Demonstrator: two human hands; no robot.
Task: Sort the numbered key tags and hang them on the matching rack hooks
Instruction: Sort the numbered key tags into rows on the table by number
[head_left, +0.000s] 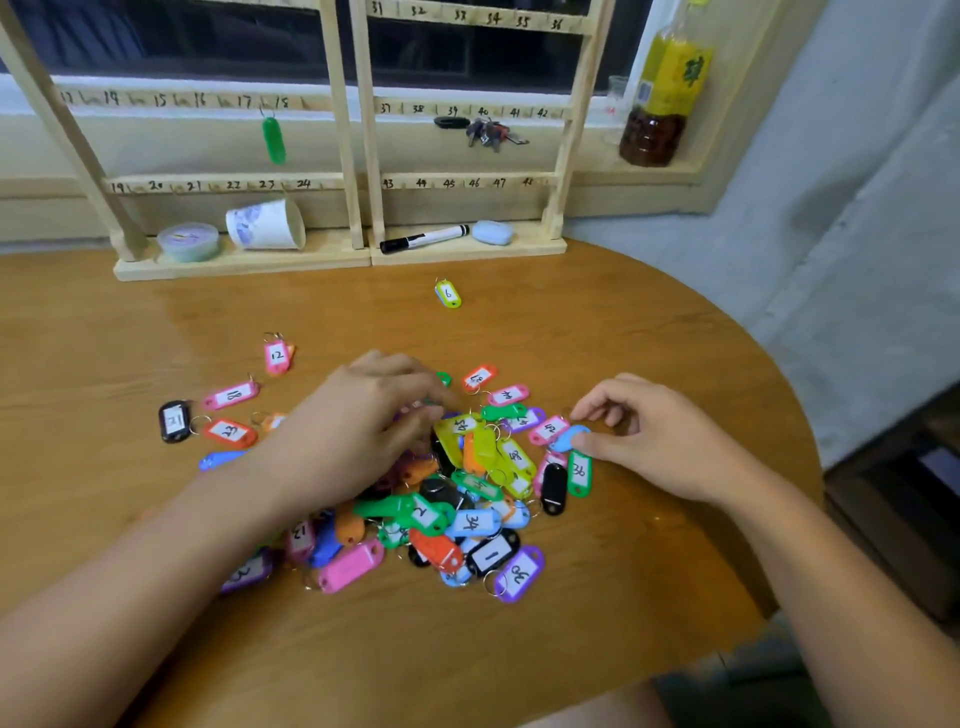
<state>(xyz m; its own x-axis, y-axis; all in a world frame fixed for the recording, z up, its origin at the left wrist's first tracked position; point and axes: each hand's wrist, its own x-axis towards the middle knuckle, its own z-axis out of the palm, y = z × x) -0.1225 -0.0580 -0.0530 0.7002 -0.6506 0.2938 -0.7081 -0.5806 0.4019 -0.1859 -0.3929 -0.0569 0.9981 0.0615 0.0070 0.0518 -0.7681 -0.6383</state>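
Status: early stage. The rack (340, 130) carries one green tag (274, 140), hanging under the 17/18 marks; its number does not show. A bunch of keys (491, 132) hangs near marks 39 to 41. Every other hook in view is bare, so nearly all of the hanging is left to do. Sorting also looks barely begun. Most tags lie in one mixed pile (467, 493) on the table (623, 338), in front of the rack and between the two hands. A few lie apart from it: a yellow tag (448, 293) marked 6 near the rack base, and tags 12, 18, 21 and 23 to the left of the pile. The tags are small oblong plastic fobs in many colours. Each has a white handwritten label and a metal split ring, and some lie label-down. The left hand (363, 421) rests on the pile with its fingers curled down among the tags. Whether it holds one cannot be told. The right hand (649, 436) is at the pile's right edge with its fingers curled. Its thumb touches a blue tag (566, 439) and its forefinger is just above, slightly apart. A closed pinch cannot be confirmed.
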